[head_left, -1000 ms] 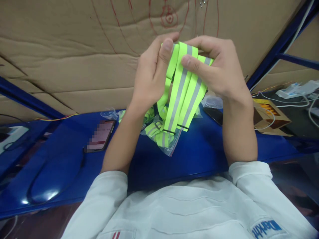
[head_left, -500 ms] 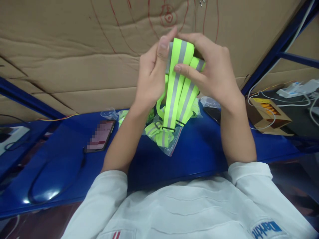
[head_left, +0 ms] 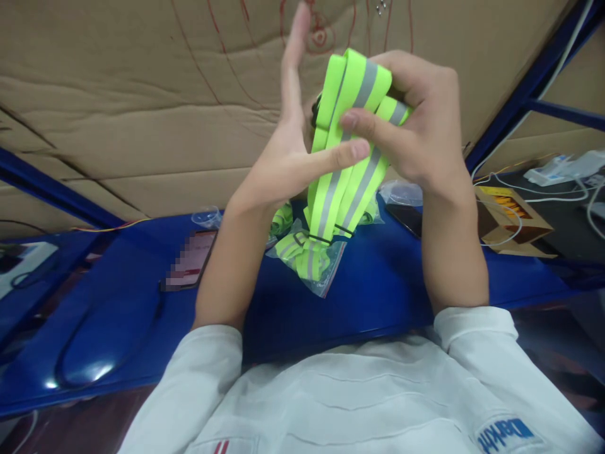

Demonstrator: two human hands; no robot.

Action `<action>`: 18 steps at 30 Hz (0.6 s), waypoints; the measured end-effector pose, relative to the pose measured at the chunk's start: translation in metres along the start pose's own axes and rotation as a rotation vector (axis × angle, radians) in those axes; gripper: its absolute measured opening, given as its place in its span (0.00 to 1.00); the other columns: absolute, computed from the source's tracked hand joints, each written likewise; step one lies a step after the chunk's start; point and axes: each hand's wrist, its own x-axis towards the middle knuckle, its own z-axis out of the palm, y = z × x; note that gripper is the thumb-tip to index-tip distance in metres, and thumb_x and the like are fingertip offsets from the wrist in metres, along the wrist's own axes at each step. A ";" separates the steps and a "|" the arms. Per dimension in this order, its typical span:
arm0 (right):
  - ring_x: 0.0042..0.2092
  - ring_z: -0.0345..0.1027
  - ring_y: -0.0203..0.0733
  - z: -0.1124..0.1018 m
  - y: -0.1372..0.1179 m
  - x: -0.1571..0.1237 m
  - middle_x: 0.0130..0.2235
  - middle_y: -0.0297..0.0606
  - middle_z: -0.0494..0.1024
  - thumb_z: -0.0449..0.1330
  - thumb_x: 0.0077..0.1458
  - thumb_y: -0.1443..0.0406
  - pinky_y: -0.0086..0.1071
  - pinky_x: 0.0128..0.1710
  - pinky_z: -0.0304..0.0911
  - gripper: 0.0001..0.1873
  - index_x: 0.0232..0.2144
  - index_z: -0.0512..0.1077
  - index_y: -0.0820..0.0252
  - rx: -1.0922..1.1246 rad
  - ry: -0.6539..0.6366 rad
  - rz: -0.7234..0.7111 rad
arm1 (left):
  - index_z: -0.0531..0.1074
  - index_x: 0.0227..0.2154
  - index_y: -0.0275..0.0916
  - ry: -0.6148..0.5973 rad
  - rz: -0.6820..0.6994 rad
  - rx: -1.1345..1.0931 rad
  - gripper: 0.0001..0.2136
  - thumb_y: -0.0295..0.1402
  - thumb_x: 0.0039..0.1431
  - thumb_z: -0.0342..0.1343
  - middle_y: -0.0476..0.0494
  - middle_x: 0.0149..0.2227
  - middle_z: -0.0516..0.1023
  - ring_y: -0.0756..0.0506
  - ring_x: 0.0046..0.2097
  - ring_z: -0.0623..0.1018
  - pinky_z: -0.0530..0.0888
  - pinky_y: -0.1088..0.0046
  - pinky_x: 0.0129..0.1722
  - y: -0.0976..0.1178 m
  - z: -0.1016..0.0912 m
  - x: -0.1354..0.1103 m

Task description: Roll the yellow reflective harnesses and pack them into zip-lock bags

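Observation:
Folded into long loops, a neon-yellow reflective strap [head_left: 326, 198] with grey stripes and black buckles is held up in front of me. My right hand [head_left: 423, 129] grips its upper right side, thumb in front and fingers behind. From the left, the thumb of my left hand [head_left: 288, 154] lies across the front of the folds. The index finger of that hand points upward, and its other fingers are mostly hidden behind the strap. Beneath the hanging buckles, a clear zip bag [head_left: 326, 277] with more yellow strap rests on the blue table [head_left: 368, 302].
A phone [head_left: 193, 258] with a cable lies to the left, near a clear plastic cup [head_left: 207, 216]. Behind my right forearm are a dark phone [head_left: 404, 217] and a clear plastic item [head_left: 401, 192]. An open cardboard box [head_left: 515, 217] and white cables stand right. Cardboard [head_left: 142, 126] covers the back.
My left thumb has swung down across the strap while its index finger stretched upward. A further fold now shows at the strap's upper left. My right hand has shifted slightly right and up.

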 end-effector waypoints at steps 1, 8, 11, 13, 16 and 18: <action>0.46 0.75 0.48 0.000 -0.001 0.000 0.45 0.36 0.82 0.65 0.62 0.44 0.42 0.50 0.71 0.23 0.44 0.79 0.56 0.038 0.036 -0.006 | 0.47 0.74 0.51 -0.064 -0.049 -0.157 0.34 0.58 0.73 0.44 0.47 0.73 0.61 0.38 0.70 0.69 0.70 0.55 0.67 0.001 0.001 -0.002; 0.48 0.75 0.47 -0.001 -0.010 0.000 0.47 0.34 0.80 0.67 0.62 0.54 0.40 0.48 0.73 0.14 0.46 0.78 0.52 0.154 -0.006 0.033 | 0.78 0.49 0.41 -0.222 -0.401 -0.691 0.16 0.41 0.62 0.68 0.44 0.44 0.84 0.35 0.48 0.86 0.85 0.56 0.47 -0.002 0.013 -0.008; 0.60 0.70 0.48 0.002 -0.013 0.000 0.57 0.35 0.75 0.65 0.63 0.58 0.37 0.53 0.73 0.17 0.53 0.76 0.52 0.188 0.004 0.024 | 0.80 0.47 0.41 -0.256 -0.425 -0.683 0.16 0.42 0.61 0.70 0.44 0.41 0.85 0.33 0.49 0.85 0.84 0.54 0.49 -0.002 0.010 -0.007; 0.61 0.69 0.48 0.005 -0.015 -0.001 0.57 0.37 0.75 0.63 0.65 0.56 0.36 0.53 0.74 0.16 0.53 0.76 0.54 0.195 0.037 -0.023 | 0.80 0.47 0.41 -0.282 -0.403 -0.672 0.18 0.44 0.59 0.71 0.42 0.43 0.85 0.31 0.54 0.83 0.83 0.52 0.54 -0.002 0.007 -0.008; 0.58 0.71 0.48 0.008 -0.020 -0.002 0.57 0.37 0.75 0.61 0.67 0.57 0.37 0.54 0.74 0.14 0.52 0.76 0.54 0.160 0.096 -0.030 | 0.81 0.48 0.40 -0.301 -0.376 -0.656 0.19 0.44 0.58 0.72 0.40 0.45 0.85 0.30 0.57 0.81 0.80 0.51 0.58 -0.005 0.005 -0.008; 0.60 0.70 0.47 0.008 -0.025 -0.003 0.57 0.35 0.74 0.60 0.67 0.61 0.36 0.55 0.74 0.13 0.52 0.76 0.52 0.108 0.103 -0.005 | 0.81 0.48 0.40 -0.313 -0.376 -0.660 0.20 0.44 0.58 0.72 0.41 0.45 0.85 0.31 0.57 0.81 0.80 0.51 0.58 -0.007 0.005 -0.008</action>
